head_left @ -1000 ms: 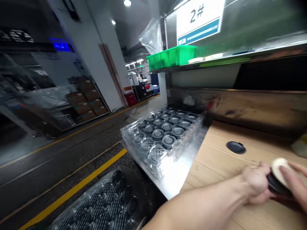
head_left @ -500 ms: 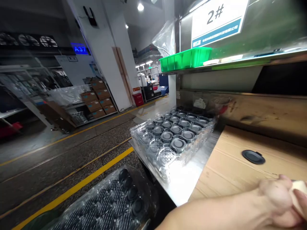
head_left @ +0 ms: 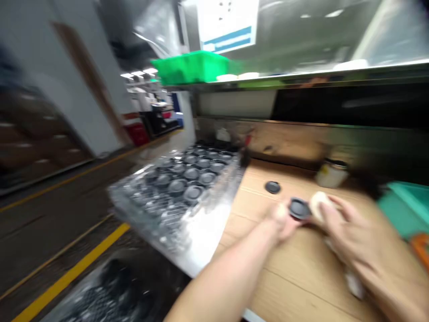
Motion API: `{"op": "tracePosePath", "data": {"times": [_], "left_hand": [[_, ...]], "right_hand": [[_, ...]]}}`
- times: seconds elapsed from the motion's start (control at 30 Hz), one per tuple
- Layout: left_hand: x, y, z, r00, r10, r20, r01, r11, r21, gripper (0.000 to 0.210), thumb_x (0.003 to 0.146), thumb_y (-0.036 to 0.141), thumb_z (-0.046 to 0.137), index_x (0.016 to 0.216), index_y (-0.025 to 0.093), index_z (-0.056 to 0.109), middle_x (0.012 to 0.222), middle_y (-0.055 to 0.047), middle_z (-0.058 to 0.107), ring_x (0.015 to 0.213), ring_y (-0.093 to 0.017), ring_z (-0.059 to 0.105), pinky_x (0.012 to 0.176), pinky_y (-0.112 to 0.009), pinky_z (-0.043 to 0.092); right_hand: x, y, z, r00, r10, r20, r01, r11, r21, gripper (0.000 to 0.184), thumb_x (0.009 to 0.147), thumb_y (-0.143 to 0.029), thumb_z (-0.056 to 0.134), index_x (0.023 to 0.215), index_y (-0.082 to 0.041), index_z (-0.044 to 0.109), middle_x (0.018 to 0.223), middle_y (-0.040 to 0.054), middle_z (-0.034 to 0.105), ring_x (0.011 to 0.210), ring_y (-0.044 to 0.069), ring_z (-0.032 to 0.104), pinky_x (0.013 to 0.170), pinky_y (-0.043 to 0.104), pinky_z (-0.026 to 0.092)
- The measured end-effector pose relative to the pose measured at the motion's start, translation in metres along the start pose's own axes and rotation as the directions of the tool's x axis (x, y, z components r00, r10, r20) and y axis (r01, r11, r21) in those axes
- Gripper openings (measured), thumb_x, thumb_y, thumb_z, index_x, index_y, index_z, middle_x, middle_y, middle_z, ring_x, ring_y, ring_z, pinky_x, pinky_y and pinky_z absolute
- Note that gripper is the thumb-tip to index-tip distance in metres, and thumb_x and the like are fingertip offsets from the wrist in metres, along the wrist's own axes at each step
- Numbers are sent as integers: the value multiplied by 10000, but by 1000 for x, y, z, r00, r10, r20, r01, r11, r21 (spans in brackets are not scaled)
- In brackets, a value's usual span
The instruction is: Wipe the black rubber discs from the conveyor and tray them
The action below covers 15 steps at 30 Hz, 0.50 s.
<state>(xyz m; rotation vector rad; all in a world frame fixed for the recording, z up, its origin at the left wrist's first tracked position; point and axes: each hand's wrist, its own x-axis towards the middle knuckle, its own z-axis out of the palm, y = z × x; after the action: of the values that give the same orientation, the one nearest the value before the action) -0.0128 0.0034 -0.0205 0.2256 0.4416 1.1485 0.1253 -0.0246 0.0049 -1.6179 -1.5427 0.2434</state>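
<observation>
Cardboard (head_left: 301, 264) covers my bench; left of it, a clear tray (head_left: 134, 197) holds rows of blurred black rounds (head_left: 193, 192). At right, a teal basket (head_left: 405, 208) is cut off. I can't see inside the shelf's green bin (head_left: 187, 69); the sign (head_left: 228, 20) is too smeared to read. My right hand (head_left: 348, 228) pinches a cream pad (head_left: 317, 205) beside the black disc (head_left: 299, 209) gripped in my left hand (head_left: 283, 221), above the cardboard.

the sheet (head_left: 295, 268) at right is matt cardboard, the left tray (head_left: 129, 197) glossy clear plastic, its bench (head_left: 208, 235) shiny metal; the near black disc (head_left: 299, 209) looks smooth, plastic.
</observation>
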Motion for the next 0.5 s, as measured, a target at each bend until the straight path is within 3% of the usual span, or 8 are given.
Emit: {"op": "tracePosePath", "data": {"times": [0.07, 0.17, 0.3, 0.43, 0.5], "left_hand": [[-1, 9, 6, 1000, 13, -6, -12, 996, 91, 406, 960, 329, 343, 870, 83, 654, 924, -157, 685, 856, -218, 642, 894, -392, 489], [1, 9, 10, 999, 5, 32, -11, 978, 207, 380, 963, 380, 365, 965, 116, 639, 964, -116, 685, 909, -215, 636, 890, -367, 503], [-6, -3, 14, 997, 51, 51, -65, 947, 314, 330, 963, 347, 394, 1011, 122, 629, 898, -74, 688, 968, -246, 629, 894, -363, 504], [-11, -4, 14, 998, 38, 59, -52, 963, 264, 354, 973, 335, 375, 974, 71, 612, 915, -120, 694, 999, -259, 618, 966, -393, 452], [-9, -2, 14, 998, 16, 56, -29, 971, 238, 347, 970, 345, 386, 978, 71, 600, 962, -147, 690, 1004, -263, 621, 976, -437, 442]], "right_hand": [[-1, -7, -7, 985, 6, 171, -37, 984, 176, 528, 843, -565, 489, 1171, -181, 642, 936, 103, 695, 696, 214, 631, 587, 307, 480], [1, -10, -8, 919, 30, 393, -138, 959, 248, 513, 824, -542, 533, 1100, -133, 676, 827, 75, 684, 555, 146, 561, 496, 251, 442], [-2, -14, -11, 898, 77, 434, -231, 920, 315, 509, 828, -530, 539, 1126, -134, 657, 708, 29, 645, 468, 106, 478, 421, 215, 375], [-2, -14, -16, 837, -34, 546, -149, 946, 287, 460, 814, -498, 565, 1067, -136, 694, 766, 44, 676, 570, 138, 564, 490, 225, 423], [2, -11, -18, 836, -33, 548, -97, 974, 206, 438, 805, -484, 573, 1026, -135, 719, 819, 60, 698, 667, 175, 620, 570, 248, 467]]}}
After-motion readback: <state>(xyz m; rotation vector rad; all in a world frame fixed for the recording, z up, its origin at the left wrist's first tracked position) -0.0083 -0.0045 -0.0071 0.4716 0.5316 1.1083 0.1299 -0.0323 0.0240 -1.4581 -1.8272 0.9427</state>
